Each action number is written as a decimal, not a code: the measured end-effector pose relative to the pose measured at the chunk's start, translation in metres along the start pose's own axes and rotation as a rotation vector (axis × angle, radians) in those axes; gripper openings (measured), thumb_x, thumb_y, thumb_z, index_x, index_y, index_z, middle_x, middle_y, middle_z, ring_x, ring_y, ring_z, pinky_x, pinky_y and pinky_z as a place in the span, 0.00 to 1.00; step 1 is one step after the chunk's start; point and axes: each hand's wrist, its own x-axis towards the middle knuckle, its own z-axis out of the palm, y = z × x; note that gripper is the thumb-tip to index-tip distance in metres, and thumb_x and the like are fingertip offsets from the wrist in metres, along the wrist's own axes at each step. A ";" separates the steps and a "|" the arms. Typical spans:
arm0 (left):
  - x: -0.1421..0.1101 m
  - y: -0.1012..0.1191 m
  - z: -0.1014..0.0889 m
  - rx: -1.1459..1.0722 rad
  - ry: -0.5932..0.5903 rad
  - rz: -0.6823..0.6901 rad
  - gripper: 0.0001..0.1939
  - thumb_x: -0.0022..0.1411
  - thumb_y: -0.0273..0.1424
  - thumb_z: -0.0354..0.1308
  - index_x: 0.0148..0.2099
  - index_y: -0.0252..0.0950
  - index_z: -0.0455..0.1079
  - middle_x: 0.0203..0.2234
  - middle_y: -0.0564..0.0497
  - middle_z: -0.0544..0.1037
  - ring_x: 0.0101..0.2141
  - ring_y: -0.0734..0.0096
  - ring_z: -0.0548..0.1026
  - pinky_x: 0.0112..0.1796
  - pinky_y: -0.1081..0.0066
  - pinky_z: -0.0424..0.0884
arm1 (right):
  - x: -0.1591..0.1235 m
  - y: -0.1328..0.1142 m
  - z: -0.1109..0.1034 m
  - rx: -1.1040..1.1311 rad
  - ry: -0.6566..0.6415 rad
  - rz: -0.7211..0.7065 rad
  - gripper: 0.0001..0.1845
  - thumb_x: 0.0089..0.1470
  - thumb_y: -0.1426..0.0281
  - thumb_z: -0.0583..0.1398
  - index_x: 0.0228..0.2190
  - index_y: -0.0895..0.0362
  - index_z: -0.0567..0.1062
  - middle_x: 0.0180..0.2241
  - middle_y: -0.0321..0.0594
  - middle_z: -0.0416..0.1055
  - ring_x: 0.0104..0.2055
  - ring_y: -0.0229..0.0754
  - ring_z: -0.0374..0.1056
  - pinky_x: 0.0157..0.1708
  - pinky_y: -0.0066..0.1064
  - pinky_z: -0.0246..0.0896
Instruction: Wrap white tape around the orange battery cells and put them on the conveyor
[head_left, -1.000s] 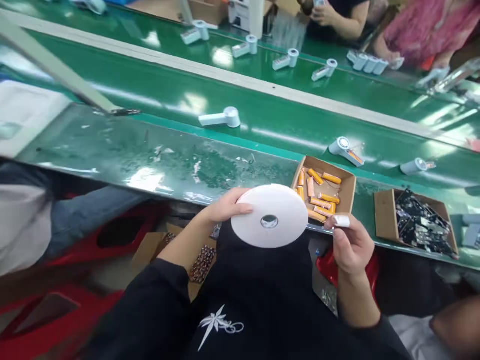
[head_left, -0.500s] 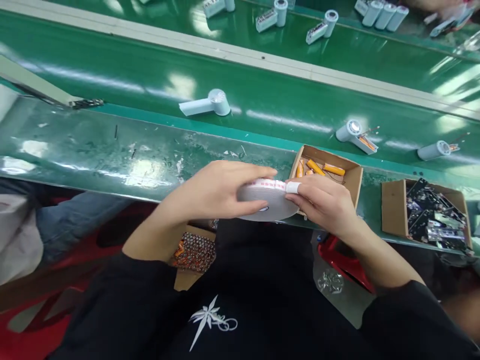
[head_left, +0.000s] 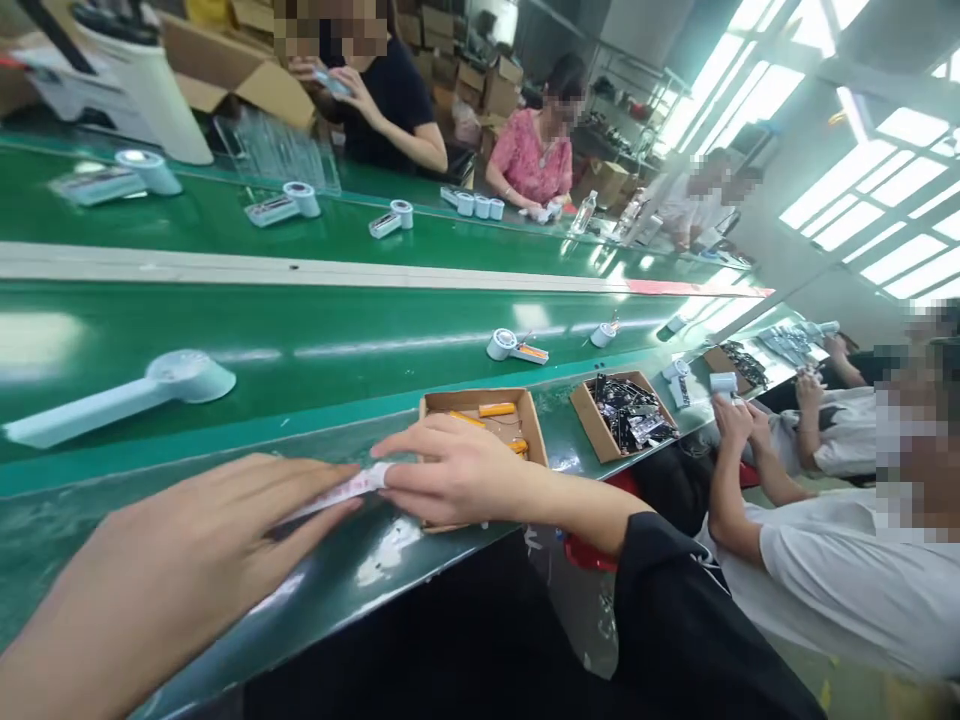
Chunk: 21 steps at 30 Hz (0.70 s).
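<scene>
My left hand (head_left: 202, 540) grips a roll of tape (head_left: 343, 492), white with reddish print along its edge, between thumb and fingers. The roll is tilted nearly edge-on, and most of it is hidden behind that hand. My right hand (head_left: 469, 468) pinches at the roll's right edge with thumb and forefinger. A white band (head_left: 379, 474) shows at these fingertips; whether it is loose tape or a finger wrap I cannot tell. Just behind my right hand stands a cardboard box (head_left: 534, 425) holding orange cylindrical cells (head_left: 496, 409).
A pale blue handheld-fan housing (head_left: 187, 377) lies on the green belt (head_left: 360, 325) at left. Another housing (head_left: 502, 345) with an orange cell lies farther right. A box of dark circuit boards (head_left: 581, 408) stands on the bench. Co-workers sit opposite and at right, one hand (head_left: 731, 420) holding a white part.
My view has swung up and to the right, bringing co-workers into sight. The tape roll has turned from showing its flat face to nearly edge-on, with both hands still on it.
</scene>
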 end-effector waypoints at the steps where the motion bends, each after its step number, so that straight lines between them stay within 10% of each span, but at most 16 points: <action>1: 0.005 -0.001 0.005 0.017 -0.059 -0.026 0.29 0.72 0.57 0.45 0.44 0.52 0.85 0.43 0.56 0.88 0.44 0.55 0.85 0.41 0.60 0.79 | 0.002 -0.002 -0.002 -0.031 -0.057 0.016 0.17 0.76 0.68 0.53 0.41 0.56 0.82 0.50 0.45 0.82 0.47 0.39 0.76 0.52 0.33 0.71; 5: 0.024 0.005 0.010 0.059 -0.223 -0.084 0.26 0.70 0.51 0.46 0.40 0.50 0.85 0.40 0.54 0.88 0.40 0.54 0.86 0.35 0.63 0.79 | 0.006 -0.015 -0.005 -0.070 -0.301 0.111 0.19 0.76 0.66 0.50 0.41 0.57 0.79 0.39 0.41 0.79 0.39 0.42 0.74 0.40 0.36 0.69; 10: 0.027 0.005 0.007 -0.012 -0.148 0.102 0.16 0.73 0.46 0.54 0.43 0.53 0.84 0.39 0.57 0.88 0.36 0.58 0.86 0.28 0.68 0.76 | 0.001 -0.018 0.000 -0.062 -0.453 0.255 0.17 0.75 0.64 0.51 0.40 0.55 0.77 0.37 0.39 0.78 0.38 0.43 0.74 0.31 0.35 0.63; 21: 0.019 0.030 0.011 0.072 -0.187 0.010 0.15 0.76 0.38 0.55 0.46 0.41 0.83 0.41 0.50 0.87 0.43 0.60 0.82 0.38 0.69 0.72 | -0.011 -0.016 0.008 -0.038 -0.144 0.218 0.16 0.71 0.70 0.57 0.32 0.57 0.78 0.29 0.41 0.77 0.32 0.42 0.71 0.33 0.35 0.58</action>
